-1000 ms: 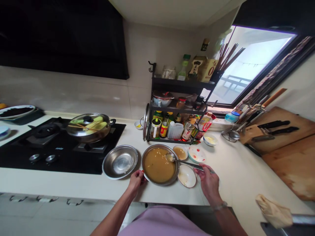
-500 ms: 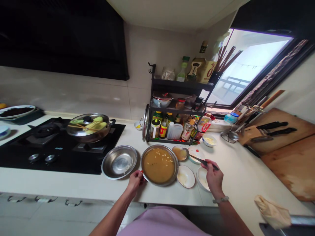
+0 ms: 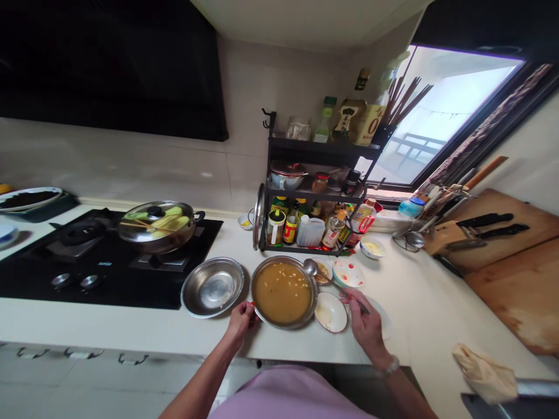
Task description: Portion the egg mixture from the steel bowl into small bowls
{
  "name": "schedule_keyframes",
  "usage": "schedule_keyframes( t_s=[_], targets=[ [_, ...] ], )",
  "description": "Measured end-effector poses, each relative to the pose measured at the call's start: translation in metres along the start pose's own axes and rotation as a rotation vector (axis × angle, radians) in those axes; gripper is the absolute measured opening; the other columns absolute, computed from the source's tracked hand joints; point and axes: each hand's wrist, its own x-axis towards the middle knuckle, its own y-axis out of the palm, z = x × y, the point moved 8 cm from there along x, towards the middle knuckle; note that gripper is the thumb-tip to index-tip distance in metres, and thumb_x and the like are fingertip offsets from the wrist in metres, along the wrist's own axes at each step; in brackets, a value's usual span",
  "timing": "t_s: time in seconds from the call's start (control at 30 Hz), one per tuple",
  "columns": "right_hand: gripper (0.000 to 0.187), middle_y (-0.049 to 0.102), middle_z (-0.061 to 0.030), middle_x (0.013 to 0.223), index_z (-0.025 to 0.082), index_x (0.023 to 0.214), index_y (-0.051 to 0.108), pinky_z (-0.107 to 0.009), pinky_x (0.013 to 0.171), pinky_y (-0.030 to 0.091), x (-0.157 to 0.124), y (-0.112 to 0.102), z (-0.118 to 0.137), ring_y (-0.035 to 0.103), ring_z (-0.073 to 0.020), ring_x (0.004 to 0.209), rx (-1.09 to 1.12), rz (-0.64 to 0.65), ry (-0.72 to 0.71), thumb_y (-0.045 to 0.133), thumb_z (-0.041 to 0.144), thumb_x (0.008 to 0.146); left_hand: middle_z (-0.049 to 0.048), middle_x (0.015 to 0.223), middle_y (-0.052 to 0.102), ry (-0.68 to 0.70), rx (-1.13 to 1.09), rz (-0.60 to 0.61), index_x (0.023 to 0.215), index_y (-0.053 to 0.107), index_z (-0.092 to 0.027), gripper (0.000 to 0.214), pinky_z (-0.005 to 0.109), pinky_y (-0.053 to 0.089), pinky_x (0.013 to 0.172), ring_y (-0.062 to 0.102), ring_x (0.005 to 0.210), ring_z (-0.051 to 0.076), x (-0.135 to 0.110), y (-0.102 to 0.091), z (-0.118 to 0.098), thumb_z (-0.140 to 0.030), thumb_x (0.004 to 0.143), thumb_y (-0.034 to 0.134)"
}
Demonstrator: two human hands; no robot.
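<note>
My left hand (image 3: 242,320) is closed at the near left rim of a round metal basin (image 3: 282,294) of brown liquid with pale bits floating in it. In my right hand (image 3: 365,327) is the handle of a long metal spoon (image 3: 310,267). The spoon's bowl hovers by the basin's right rim, partly over a small bowl (image 3: 324,272) of brownish contents. Below the spoon handle stands a white bowl (image 3: 331,312) with residue. Behind it is another white bowl (image 3: 348,273) with red marks. A pale dish (image 3: 379,318) is partly hidden by my right hand.
An empty metal basin (image 3: 213,288) sits to the left. Beyond it, a lidded pan (image 3: 157,227) stands on the black gas stove (image 3: 105,283). A black rack (image 3: 323,145) of bottles rises behind the bowls. Knives in a block (image 3: 445,233) and cutting boards (image 3: 515,273) are at right.
My right hand has moved left and slightly down. The spoon's bowl has shifted left from the small bowl to the basin's rim. My left hand stays at the basin's rim.
</note>
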Motion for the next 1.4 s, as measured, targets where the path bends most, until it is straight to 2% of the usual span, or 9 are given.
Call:
schedule_keyframes(
  t_s=[0.1,0.23,0.43,0.57,0.73,0.9,1.1,1.3,1.4],
  targets=[
    [0.025,0.07,-0.0068,0.094,0.022,0.099,0.068,-0.034,0.071,0.056,-0.013,0.019,-0.004,0.068,-0.0203,0.075,0.038,0.073,0.063,0.056,0.036,0.083,-0.0032,0.046,0.051,0.0,0.004,0.013,0.059,0.044,-0.02,0.048,0.02,0.027,0.045,0.041,0.042,0.008,0.0,0.0,0.0,-0.06,0.054,0.068],
    [0.026,0.071,-0.0072,0.091,0.022,0.094,0.069,-0.036,0.075,0.056,-0.025,0.035,-0.011,0.069,-0.0211,0.076,0.026,0.115,0.102,0.055,0.04,0.083,-0.0028,0.046,0.052,-0.005,0.01,0.021,0.059,0.044,-0.02,0.047,0.02,0.027,0.045,0.041,0.042,0.008,0.001,0.001,0.0,-0.06,0.054,0.068],
    [0.031,0.072,-0.0068,0.083,0.018,0.088,0.066,-0.035,0.064,0.058,-0.03,0.028,-0.046,0.069,-0.0213,0.063,0.264,-0.113,0.455,0.062,0.046,0.076,-0.0031,0.046,0.051,-0.007,-0.001,0.03,0.058,0.042,-0.02,0.047,0.02,0.025,0.045,0.039,0.042,0.007,0.001,0.001,0.0,-0.059,0.054,0.068],
    [0.031,0.071,-0.0037,0.079,0.017,0.083,0.065,-0.033,0.064,0.058,-0.029,0.021,-0.055,0.069,-0.0204,0.062,0.455,-0.241,0.572,0.07,0.044,0.069,-0.0031,0.046,0.051,-0.006,0.001,0.04,0.059,0.042,-0.02,0.048,0.02,0.026,0.045,0.041,0.042,0.008,0.002,0.0,0.001,-0.06,0.054,0.068],
    [0.035,0.07,-0.0021,0.073,0.015,0.08,0.065,-0.031,0.062,0.057,-0.024,0.015,-0.051,0.067,-0.0189,0.059,0.529,-0.31,0.591,0.075,0.043,0.062,-0.0026,0.047,0.052,-0.016,0.009,0.047,0.059,0.043,-0.02,0.049,0.02,0.026,0.044,0.042,0.042,0.008,0.002,0.001,0.002,-0.062,0.054,0.068],
    [0.03,0.071,-0.0014,0.076,0.017,0.076,0.063,-0.03,0.057,0.057,-0.018,0.009,-0.047,0.066,-0.0176,0.056,0.592,-0.349,0.587,0.077,0.038,0.06,-0.003,0.046,0.052,-0.014,0.0,0.037,0.059,0.043,-0.02,0.05,0.02,0.027,0.045,0.041,0.042,0.007,0.002,0.001,0.002,-0.062,0.054,0.068],
    [0.025,0.068,0.0006,0.071,0.017,0.074,0.063,-0.032,0.063,0.059,-0.006,-0.008,-0.059,0.066,-0.0173,0.056,0.621,-0.416,0.604,0.076,0.03,0.058,-0.0035,0.046,0.052,-0.01,0.003,0.016,0.059,0.044,-0.019,0.05,0.02,0.028,0.045,0.042,0.043,0.007,0.001,0.0,0.002,-0.063,0.053,0.068],
    [0.023,0.067,-0.0029,0.077,0.016,0.071,0.062,-0.035,0.067,0.059,0.012,-0.037,-0.069,0.067,-0.0176,0.062,0.512,-0.53,0.491,0.072,0.035,0.063,-0.0034,0.046,0.053,-0.02,-0.006,0.009,0.059,0.043,-0.02,0.05,0.02,0.028,0.045,0.041,0.042,0.007,0.001,0.001,0.002,-0.061,0.052,0.069],
    [0.026,0.068,-0.004,0.082,0.015,0.079,0.063,-0.034,0.067,0.058,0.019,-0.042,-0.07,0.068,-0.0177,0.062,0.353,-0.487,0.43,0.066,0.04,0.07,-0.0037,0.045,0.052,-0.02,-0.016,0.006,0.059,0.043,-0.02,0.049,0.02,0.027,0.045,0.041,0.042,0.007,0.001,0.001,0.002,-0.059,0.052,0.07]
  ],
)
